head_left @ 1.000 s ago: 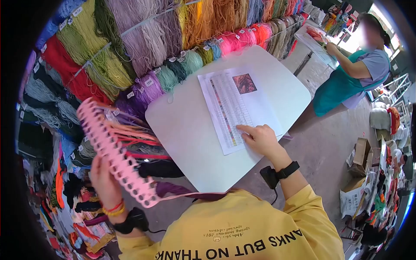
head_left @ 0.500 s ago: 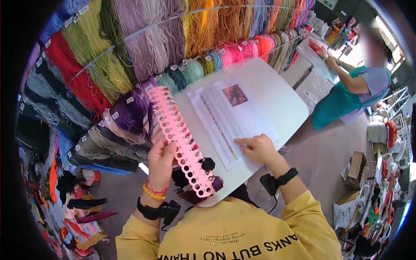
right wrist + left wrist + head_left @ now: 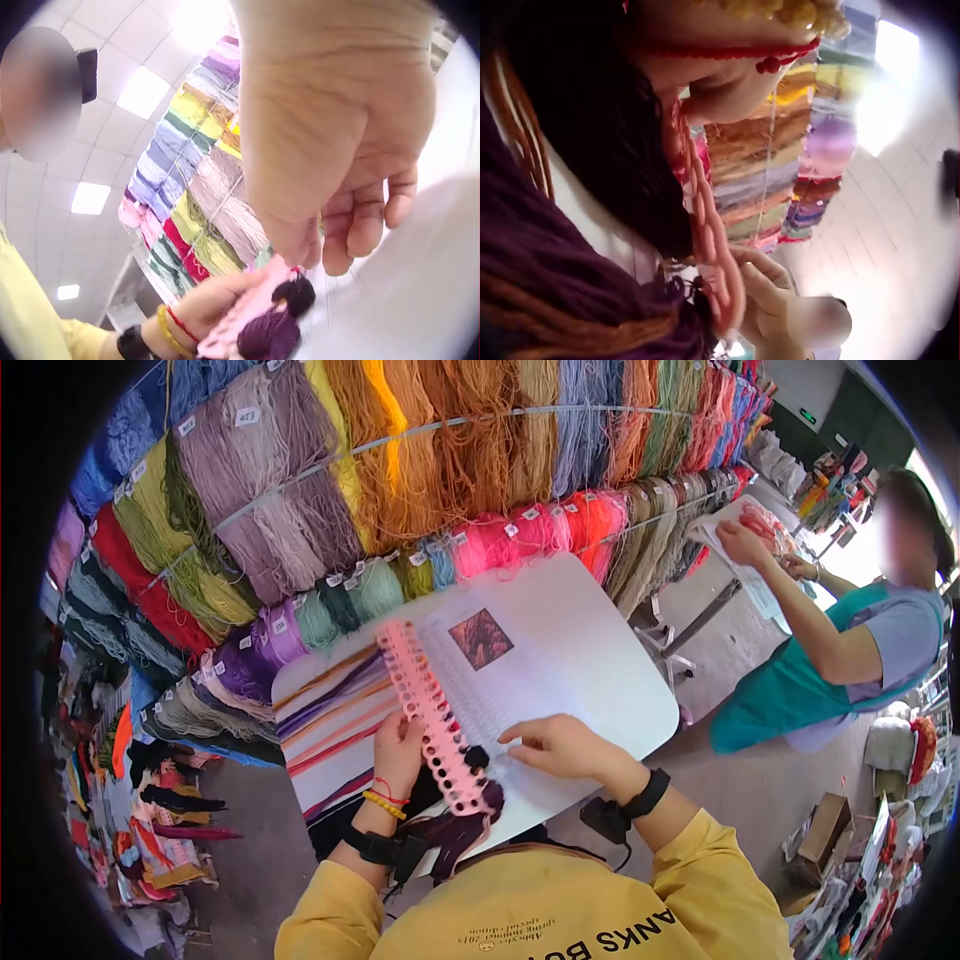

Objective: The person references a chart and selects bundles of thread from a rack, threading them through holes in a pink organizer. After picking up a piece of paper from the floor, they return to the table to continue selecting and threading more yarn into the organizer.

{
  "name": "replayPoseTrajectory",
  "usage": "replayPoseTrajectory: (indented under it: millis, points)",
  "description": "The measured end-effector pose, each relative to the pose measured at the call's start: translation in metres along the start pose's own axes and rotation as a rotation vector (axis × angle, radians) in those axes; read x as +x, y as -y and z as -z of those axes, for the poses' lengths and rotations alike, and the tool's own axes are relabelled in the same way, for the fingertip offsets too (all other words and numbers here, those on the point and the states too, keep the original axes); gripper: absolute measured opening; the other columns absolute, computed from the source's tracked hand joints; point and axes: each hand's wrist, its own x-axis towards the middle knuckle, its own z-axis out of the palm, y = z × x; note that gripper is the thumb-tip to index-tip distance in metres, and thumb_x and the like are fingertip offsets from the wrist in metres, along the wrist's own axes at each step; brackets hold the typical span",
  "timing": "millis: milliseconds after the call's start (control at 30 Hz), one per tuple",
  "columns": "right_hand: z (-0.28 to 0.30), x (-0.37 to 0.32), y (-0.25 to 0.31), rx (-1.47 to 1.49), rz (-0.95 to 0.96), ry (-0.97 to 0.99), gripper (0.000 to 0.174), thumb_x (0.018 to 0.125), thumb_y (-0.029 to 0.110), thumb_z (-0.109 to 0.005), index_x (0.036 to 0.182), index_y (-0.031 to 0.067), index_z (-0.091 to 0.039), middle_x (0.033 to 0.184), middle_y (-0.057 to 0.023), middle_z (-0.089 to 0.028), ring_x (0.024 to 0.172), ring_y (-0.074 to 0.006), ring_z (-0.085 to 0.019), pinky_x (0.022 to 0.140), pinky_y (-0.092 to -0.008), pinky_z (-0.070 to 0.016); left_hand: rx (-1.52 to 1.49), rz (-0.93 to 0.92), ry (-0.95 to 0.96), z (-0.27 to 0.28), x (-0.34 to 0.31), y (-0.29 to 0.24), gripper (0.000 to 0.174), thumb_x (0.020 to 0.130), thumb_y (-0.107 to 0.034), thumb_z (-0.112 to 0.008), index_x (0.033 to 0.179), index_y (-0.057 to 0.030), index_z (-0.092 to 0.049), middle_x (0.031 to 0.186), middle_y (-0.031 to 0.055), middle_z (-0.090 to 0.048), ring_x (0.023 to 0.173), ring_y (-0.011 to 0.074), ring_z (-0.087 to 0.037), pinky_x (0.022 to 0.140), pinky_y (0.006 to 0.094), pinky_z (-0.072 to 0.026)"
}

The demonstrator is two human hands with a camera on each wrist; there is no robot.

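A long pink thread holder point(image 3: 418, 695) with rows of holes lies slanted over the white tabletop point(image 3: 625, 685). My left hand point(image 3: 398, 755) grips its left edge, thumb on top. Strands of orange, purple, red and dark thread point(image 3: 335, 710) trail from it to the left. Near its lower end sit a black thread knot point(image 3: 476, 757) and a purple one point(image 3: 268, 332). Just right of the holder, my right hand point(image 3: 560, 748) hovers low over a printed chart sheet point(image 3: 520, 685), fingers loosely bent and holding nothing. The holder covers the sheet's left part.
Racks of coloured yarn hanks point(image 3: 440, 470) with number tags stand along the table's far side. To the right a person in a teal apron point(image 3: 775, 695) works at another table. Boxes point(image 3: 825, 835) and loose yarn piles point(image 3: 150, 810) lie at both sides.
My left hand has brought the pink holder rightward from beside the table onto the sheet, its strands now spread over the tabletop. My right hand has drawn its pointing finger off the chart.
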Motion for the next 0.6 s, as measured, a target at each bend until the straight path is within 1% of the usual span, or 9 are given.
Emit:
replayPoseTrajectory:
  millis: [67, 100, 167, 233, 333, 433, 533, 600]
  points:
    - [0.027, 0.018, -0.013, 0.116, -0.009, -0.055, 0.019, 0.080, 0.017, -0.060, 0.096, 0.0080, -0.063, 0.065, -0.0086, -0.059, 0.059, -0.0144, -0.056, 0.059, -0.0285, -0.0454, -0.024, 0.022, -0.027, -0.002, -0.001, 0.006, 0.018, 0.086, -0.010, -0.053, 0.099, 0.0039, -0.054, 0.072, 0.0040, -0.060, 0.059, 0.0077, -0.054, 0.050, 0.0216, -0.0420]
    - [0.042, 0.030, -0.016, 0.117, -0.017, -0.133, 0.016, 0.080, 0.013, -0.061, 0.093, 0.0046, -0.062, 0.068, -0.0059, -0.059, 0.061, -0.0092, -0.053, 0.060, -0.0245, -0.0443, 0.042, 0.020, -0.063, -0.002, -0.004, 0.008, 0.021, 0.086, -0.009, -0.053, 0.101, 0.0052, -0.054, 0.075, 0.0055, -0.061, 0.060, 0.0085, -0.055, 0.052, 0.0220, -0.0429]
    - [0.061, 0.065, -0.040, 0.201, 0.028, -0.371, 0.016, 0.078, 0.019, -0.059, 0.089, 0.0072, -0.063, 0.068, -0.0096, -0.060, 0.061, -0.0234, -0.058, 0.061, -0.0318, -0.0470, 0.087, -0.016, -0.104, -0.008, -0.008, 0.001, 0.022, 0.086, -0.009, -0.053, 0.102, 0.0057, -0.054, 0.075, 0.0059, -0.061, 0.061, 0.0088, -0.055, 0.053, 0.0219, -0.0432]
    - [0.086, 0.100, -0.053, 0.084, 0.010, -0.546, 0.017, 0.077, 0.018, -0.060, 0.088, 0.0059, -0.063, 0.072, -0.0113, -0.062, 0.064, -0.0245, -0.060, 0.062, -0.0324, -0.0476, 0.133, -0.027, -0.136, -0.010, -0.010, -0.004, 0.024, 0.086, -0.009, -0.053, 0.104, 0.0064, -0.053, 0.075, 0.0065, -0.061, 0.062, 0.0093, -0.055, 0.055, 0.0219, -0.0437]
    - [0.108, 0.154, -0.095, 0.051, 0.005, -0.674, 0.019, 0.077, 0.020, -0.060, 0.089, 0.0055, -0.063, 0.078, -0.0144, -0.064, 0.072, -0.0279, -0.063, 0.065, -0.0354, -0.0483, 0.094, -0.011, -0.151, -0.009, -0.010, 0.000, 0.023, 0.086, -0.009, -0.053, 0.103, 0.0060, -0.054, 0.075, 0.0059, -0.061, 0.062, 0.0095, -0.055, 0.055, 0.0221, -0.0438]
    - [0.115, 0.185, -0.113, -0.060, -0.141, -0.665, 0.021, 0.077, 0.022, -0.058, 0.090, 0.0058, -0.063, 0.082, -0.0173, -0.064, 0.080, -0.0317, -0.063, 0.068, -0.0389, -0.0488, 0.052, -0.013, -0.142, -0.009, -0.010, 0.002, 0.021, 0.086, -0.009, -0.053, 0.103, 0.0042, -0.053, 0.073, 0.0041, -0.059, 0.062, 0.0087, -0.054, 0.056, 0.0215, -0.0432]
    - [0.116, 0.206, -0.131, -0.160, -0.212, -0.643, 0.023, 0.077, 0.025, -0.058, 0.090, 0.0067, -0.064, 0.085, -0.0174, -0.064, 0.083, -0.0336, -0.062, 0.072, -0.0415, -0.0487, 0.012, -0.008, -0.139, -0.011, -0.011, -0.002, 0.020, 0.087, -0.008, -0.053, 0.103, 0.0031, -0.053, 0.073, 0.0032, -0.059, 0.062, 0.0077, -0.053, 0.056, 0.0208, -0.0426]
    - [0.116, 0.209, -0.128, -0.211, -0.279, -0.626, 0.024, 0.077, 0.027, -0.057, 0.090, 0.0084, -0.065, 0.084, -0.0150, -0.065, 0.082, -0.0321, -0.062, 0.073, -0.0408, -0.0488, -0.015, 0.008, -0.136, -0.010, -0.012, -0.002, 0.020, 0.087, -0.007, -0.053, 0.103, 0.0031, -0.053, 0.074, 0.0032, -0.059, 0.063, 0.0075, -0.053, 0.056, 0.0207, -0.0426]
